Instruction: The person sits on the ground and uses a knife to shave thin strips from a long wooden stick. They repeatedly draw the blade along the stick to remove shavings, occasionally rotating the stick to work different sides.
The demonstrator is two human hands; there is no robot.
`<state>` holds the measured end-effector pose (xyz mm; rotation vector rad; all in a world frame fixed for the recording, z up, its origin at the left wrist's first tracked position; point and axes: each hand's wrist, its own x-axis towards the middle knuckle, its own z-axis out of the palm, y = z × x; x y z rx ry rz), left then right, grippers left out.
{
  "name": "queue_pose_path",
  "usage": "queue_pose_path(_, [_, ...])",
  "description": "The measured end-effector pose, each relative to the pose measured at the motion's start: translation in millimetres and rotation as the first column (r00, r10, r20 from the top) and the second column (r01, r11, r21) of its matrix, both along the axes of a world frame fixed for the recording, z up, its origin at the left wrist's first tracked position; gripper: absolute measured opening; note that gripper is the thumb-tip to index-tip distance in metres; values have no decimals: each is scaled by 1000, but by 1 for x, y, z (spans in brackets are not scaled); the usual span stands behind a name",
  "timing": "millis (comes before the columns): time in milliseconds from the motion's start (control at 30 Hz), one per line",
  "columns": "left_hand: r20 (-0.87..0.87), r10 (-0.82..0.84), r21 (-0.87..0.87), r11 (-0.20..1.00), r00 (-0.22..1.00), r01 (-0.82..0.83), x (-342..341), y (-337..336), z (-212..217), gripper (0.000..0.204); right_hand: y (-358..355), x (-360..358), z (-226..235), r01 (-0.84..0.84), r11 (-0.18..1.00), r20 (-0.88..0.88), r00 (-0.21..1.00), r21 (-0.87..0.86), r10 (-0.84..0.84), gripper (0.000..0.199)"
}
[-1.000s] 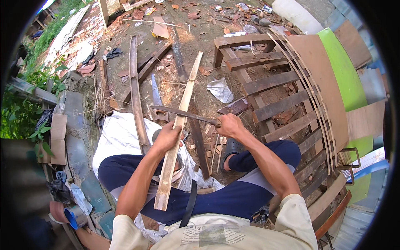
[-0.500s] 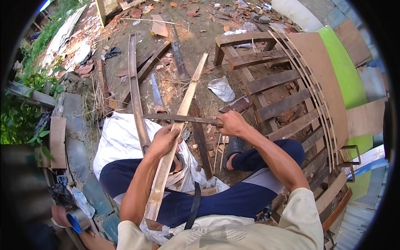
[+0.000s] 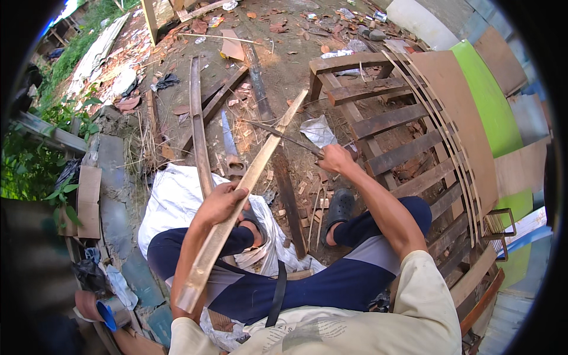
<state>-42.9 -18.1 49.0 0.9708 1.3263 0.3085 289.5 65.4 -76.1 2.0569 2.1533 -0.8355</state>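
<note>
A long, pale wooden strip (image 3: pixel 258 168) slants from beside my left hip up to the far middle. My left hand (image 3: pixel 222 203) is closed around its near half. My right hand (image 3: pixel 335 159) grips the handle of a machete (image 3: pixel 291 138). The dark blade lies across the far part of the strip, its tip pointing up and left. On the ground left of the strip rests a handsaw (image 3: pixel 227 135) with a bluish blade. A dark wooden bar (image 3: pixel 289 204) lies beneath, between my feet.
A slatted wooden frame (image 3: pixel 397 121) stands at the right, with thin curved strips (image 3: pixel 441 127) along it. A white sack (image 3: pixel 171 204) spreads under my left leg. A grooved wooden piece (image 3: pixel 199 127) leans there. Wood chips and a crumpled white bag (image 3: pixel 318 131) litter the ground.
The machete has gone from near my left hand to farther along the strip, its tip now angled up. My left hand and the strip's near end have shifted left.
</note>
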Motion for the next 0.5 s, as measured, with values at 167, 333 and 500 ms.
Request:
queue_pose_path(167, [582, 265, -143, 964, 769, -224, -70, 37, 30, 69, 6, -33, 2, 76, 997, -192, 979, 21, -71, 37])
queue_pose_path(333, [756, 260, -114, 956, 600, -271, -127, 56, 53, 103, 4, -75, 44, 73, 997, -241, 967, -36, -80, 37])
queue_pose_path(500, [748, 457, -8, 730, 481, -683, -154, 53, 27, 112, -2, -93, 45, 46, 997, -226, 972, -65, -60, 38])
